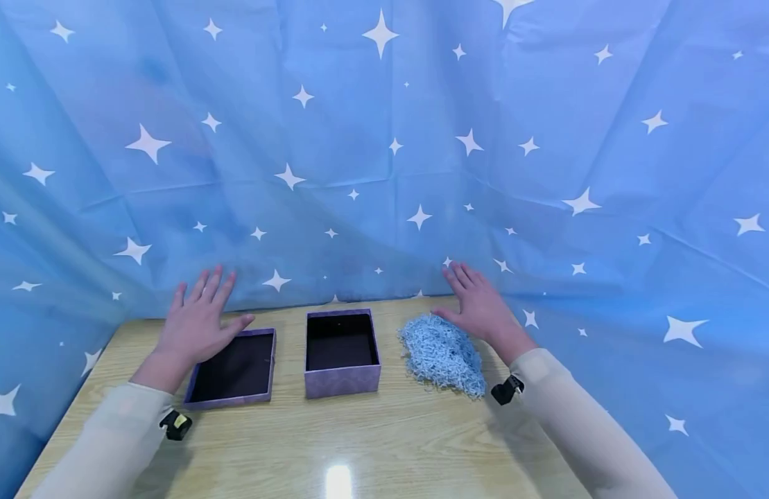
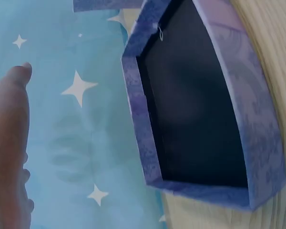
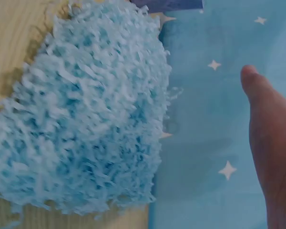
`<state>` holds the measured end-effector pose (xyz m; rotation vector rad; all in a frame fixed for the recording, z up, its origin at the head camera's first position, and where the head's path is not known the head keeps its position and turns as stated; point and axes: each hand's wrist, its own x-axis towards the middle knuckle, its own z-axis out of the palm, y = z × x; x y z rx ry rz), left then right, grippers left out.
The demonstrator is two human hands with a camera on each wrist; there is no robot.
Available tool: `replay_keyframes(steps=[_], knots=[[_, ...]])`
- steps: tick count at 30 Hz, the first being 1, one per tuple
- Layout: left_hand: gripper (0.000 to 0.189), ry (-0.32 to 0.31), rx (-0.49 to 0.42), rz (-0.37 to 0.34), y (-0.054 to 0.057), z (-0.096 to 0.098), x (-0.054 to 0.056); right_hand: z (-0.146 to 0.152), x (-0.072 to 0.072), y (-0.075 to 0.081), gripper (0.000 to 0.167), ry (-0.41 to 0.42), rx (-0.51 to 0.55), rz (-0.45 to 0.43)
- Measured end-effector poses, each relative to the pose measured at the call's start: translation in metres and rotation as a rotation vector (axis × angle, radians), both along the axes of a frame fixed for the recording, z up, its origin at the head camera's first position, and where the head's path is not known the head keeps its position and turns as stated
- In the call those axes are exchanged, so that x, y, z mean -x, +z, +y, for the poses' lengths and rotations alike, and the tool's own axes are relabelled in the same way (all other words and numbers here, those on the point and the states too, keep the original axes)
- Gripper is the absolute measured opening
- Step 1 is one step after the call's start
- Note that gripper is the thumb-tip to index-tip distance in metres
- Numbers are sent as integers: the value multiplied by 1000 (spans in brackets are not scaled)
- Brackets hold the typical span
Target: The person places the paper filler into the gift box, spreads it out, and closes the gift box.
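My left hand (image 1: 197,322), fingers spread and straight, is held over the far left corner of a purple box lid (image 1: 273,360). The lid lies inside-up and shows a black inside; it fills much of the left wrist view (image 2: 190,105). On the other side, my right hand (image 1: 480,305) is stretched out with straight fingers, beside and above a heap of light blue shredded paper (image 1: 443,353). Nothing is in either hand. Between them stands a purple box (image 1: 342,381) with its top uncovered and a black inside.
All three things lie in a row on a light wood table (image 1: 284,443). A blue cloth with white stars (image 1: 359,159) hangs right behind the table's far edge and along both sides. Small black devices (image 1: 175,424) sit at both wrists.
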<state>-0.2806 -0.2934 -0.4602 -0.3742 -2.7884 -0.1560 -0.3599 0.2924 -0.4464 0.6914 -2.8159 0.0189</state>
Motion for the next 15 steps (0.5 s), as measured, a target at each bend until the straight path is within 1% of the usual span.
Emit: replay_keyframes(steps=[6, 10, 13, 15], knots=[[100, -49, -1, 18, 1, 17, -1, 1, -13, -7, 103, 19, 20, 2], [99, -86, -16, 27, -2, 27, -1, 2, -20, -14, 103, 27, 62, -23], [98, -101, -29, 11, -5, 35, -2, 2, -24, -19, 104, 42, 96, -41], [97, -116, -38, 1, -8, 41, -2, 3, -26, -23, 105, 55, 114, -39]])
